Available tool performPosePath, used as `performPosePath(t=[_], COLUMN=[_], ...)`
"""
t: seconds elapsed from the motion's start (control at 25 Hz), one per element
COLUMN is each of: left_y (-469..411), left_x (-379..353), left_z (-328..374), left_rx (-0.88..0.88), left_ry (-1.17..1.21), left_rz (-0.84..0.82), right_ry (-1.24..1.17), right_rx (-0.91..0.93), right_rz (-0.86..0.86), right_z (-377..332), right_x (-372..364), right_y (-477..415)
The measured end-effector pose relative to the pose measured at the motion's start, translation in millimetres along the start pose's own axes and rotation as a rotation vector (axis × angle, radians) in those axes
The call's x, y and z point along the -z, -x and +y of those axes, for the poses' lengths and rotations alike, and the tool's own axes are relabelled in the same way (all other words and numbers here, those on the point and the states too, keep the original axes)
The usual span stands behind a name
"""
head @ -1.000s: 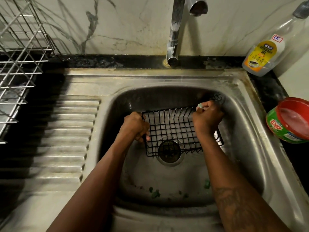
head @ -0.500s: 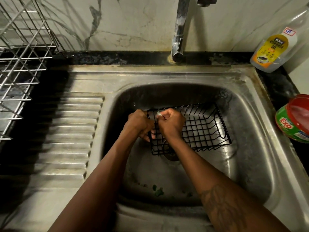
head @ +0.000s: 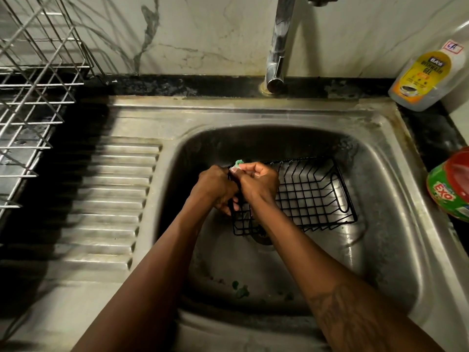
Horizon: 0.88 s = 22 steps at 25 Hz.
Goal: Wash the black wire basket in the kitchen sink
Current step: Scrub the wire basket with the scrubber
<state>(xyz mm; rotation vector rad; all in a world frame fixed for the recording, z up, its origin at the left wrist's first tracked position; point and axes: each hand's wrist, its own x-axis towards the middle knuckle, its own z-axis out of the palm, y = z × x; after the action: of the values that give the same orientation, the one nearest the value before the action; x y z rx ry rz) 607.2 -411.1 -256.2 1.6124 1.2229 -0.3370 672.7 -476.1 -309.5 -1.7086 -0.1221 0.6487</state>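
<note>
Black wire basket (head: 312,196) is lying in the steel sink (head: 228,113) at frame centre. We are clamping our left hand (head: 215,189) round its left end, and our right hand (head: 258,181), touching the left, is pinching a green scrub pad (head: 238,163) on its rim.

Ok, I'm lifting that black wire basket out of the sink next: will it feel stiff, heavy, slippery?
Probably stiff: the black wire basket holds its box shape while the left hand grips only one end. Likely light for its size, being open thin-wire grid. Possibly slick: the right hand pinches a green scrub pad at its rim, suggesting soap.
</note>
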Motion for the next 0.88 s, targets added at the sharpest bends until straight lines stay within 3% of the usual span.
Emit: performPosePath(t=[0.08, 0.2, 0.36, 0.48, 0.56, 0.88], left_y=[-1.9, 2.7, 2.9, -4.2, -7.0, -2.9], left_x=[-1.3, -2.4, -1.7, -3.5, -3.9, -6.9], left_z=[-1.6, 0.2, 2.7, -1.9, -3.6, -0.5], left_rx=[-0.009, 0.002, 0.021, -0.005, -0.011, 0.016], left_ry=[0.010, 0.022, -0.006, -0.028, -0.022, 0.044], left_rz=[0.009, -0.005, -0.016, 0.020, 0.021, -0.001], right_ry=[0.016, 0.035, -0.167, -0.322, -0.411, -0.281], right_rx=[-0.030, -0.290, -0.497, -0.511, -0.480, -0.571], right_rz=[0.016, 0.111, 0.089, -0.012, 0.015, 0.105], right_z=[5.4, 20.0, 24.9, 8.8, 3.9, 17.6], right_x=[3.1, 4.2, 1.3, 0.9, 1.7, 0.2], right_y=[0.0, -6.7, -18.7, -15.3, -16.5, -19.4])
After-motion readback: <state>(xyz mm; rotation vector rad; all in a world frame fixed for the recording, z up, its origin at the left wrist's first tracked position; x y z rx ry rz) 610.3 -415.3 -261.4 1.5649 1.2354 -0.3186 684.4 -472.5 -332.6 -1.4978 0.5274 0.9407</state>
